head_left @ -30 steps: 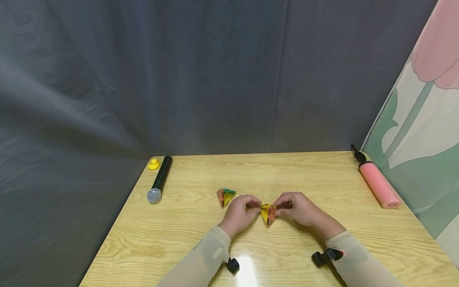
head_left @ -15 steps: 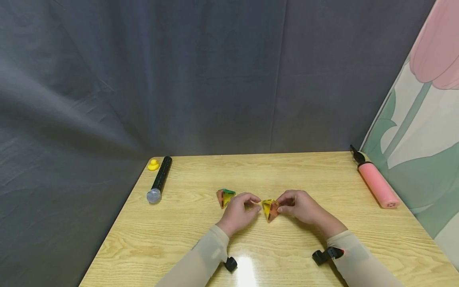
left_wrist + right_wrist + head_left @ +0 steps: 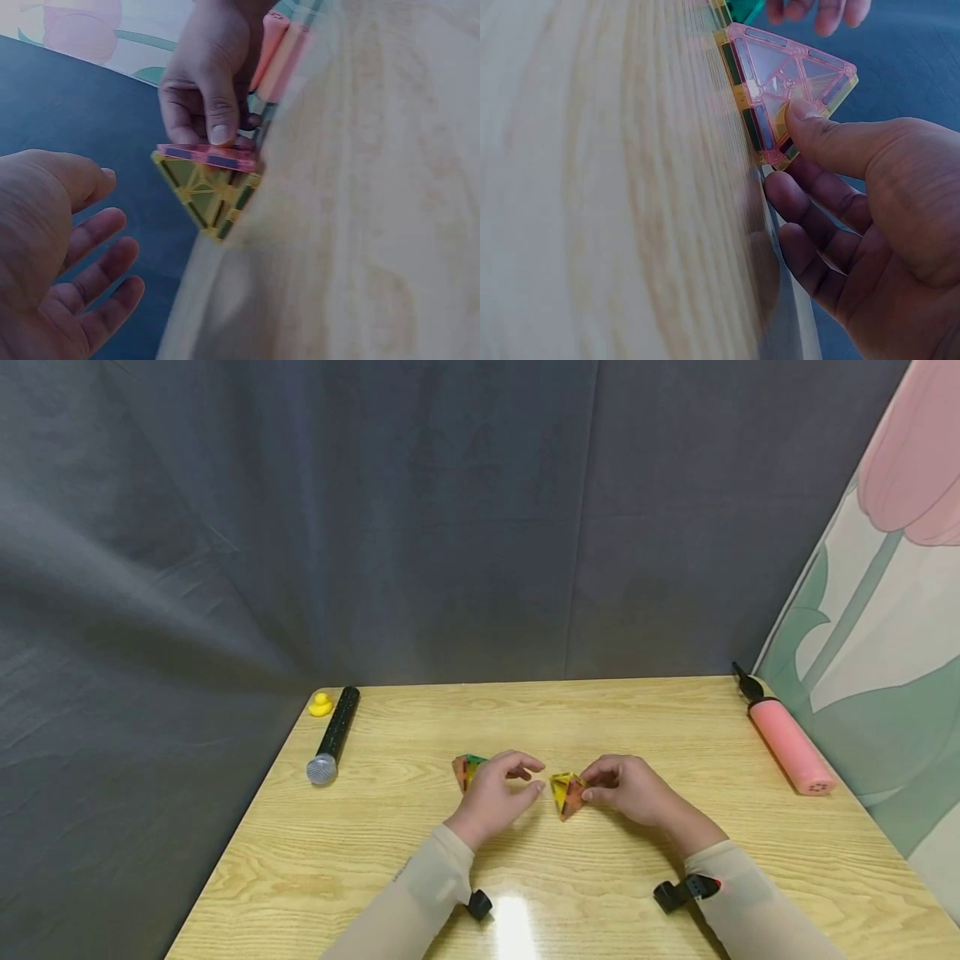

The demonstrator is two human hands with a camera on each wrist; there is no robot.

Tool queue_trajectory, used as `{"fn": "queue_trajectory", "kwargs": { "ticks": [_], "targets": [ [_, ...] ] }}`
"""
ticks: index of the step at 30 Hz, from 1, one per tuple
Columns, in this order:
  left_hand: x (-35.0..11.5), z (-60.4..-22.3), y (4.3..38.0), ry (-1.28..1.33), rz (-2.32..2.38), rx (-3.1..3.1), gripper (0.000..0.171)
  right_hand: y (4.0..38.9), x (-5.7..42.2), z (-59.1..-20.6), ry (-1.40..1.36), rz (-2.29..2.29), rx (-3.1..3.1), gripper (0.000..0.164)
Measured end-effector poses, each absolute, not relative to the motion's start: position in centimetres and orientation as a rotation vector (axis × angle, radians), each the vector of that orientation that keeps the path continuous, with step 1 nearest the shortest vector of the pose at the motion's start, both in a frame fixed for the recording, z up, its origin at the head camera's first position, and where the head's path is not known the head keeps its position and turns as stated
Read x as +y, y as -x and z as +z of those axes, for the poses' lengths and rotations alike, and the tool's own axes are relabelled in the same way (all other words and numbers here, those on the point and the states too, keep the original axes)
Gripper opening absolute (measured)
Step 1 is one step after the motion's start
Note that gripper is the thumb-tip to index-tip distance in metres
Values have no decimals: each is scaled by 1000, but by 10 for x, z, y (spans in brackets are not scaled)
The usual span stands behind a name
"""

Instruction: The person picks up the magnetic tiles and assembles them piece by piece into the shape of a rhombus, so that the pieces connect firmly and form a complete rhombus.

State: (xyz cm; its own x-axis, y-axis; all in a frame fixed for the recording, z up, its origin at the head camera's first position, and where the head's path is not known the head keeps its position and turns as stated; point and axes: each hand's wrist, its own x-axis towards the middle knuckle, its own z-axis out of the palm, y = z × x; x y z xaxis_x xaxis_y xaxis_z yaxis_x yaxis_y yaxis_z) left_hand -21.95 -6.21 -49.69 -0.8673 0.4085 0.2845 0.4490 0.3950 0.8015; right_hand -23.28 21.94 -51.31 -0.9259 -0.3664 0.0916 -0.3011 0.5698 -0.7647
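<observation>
A small pyramid of translucent magnetic tiles [image 3: 567,795], yellow and pinkish orange, is over the middle of the table. My right hand [image 3: 628,790] pinches its right side; in the right wrist view the thumb presses on the pink triangular tile [image 3: 786,67]. Its yellow tile [image 3: 202,191] faces the left wrist camera. My left hand [image 3: 493,795] is held apart to the left of it, holding nothing, thumb and fingers spread. Behind that hand lies a second tile pyramid [image 3: 463,770] in orange, green and yellow, partly hidden by the hand.
On the light wood table [image 3: 375,860] a black microphone [image 3: 336,735] and a yellow rubber duck [image 3: 321,704] lie at the back left. A pink hand pump [image 3: 791,745] lies along the right edge. A dark curtain [image 3: 450,527] hangs behind the table.
My left hand has let go of the pyramid and drawn back left, its fingers opening and covering more of the second pyramid. The right hand has moved the held pyramid slightly away and right.
</observation>
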Motion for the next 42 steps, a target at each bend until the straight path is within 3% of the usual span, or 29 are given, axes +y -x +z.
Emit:
{"fn": "queue_trajectory", "kwargs": {
  "ticks": [18,42],
  "targets": [
    [-100,-466,237,737,-1475,-2488,30,234,222,-514,538,-1316,2713,15],
    [-147,-490,266,623,-1557,-2599,44,235,224,-512,504,-1317,2745,15]
  ]
}}
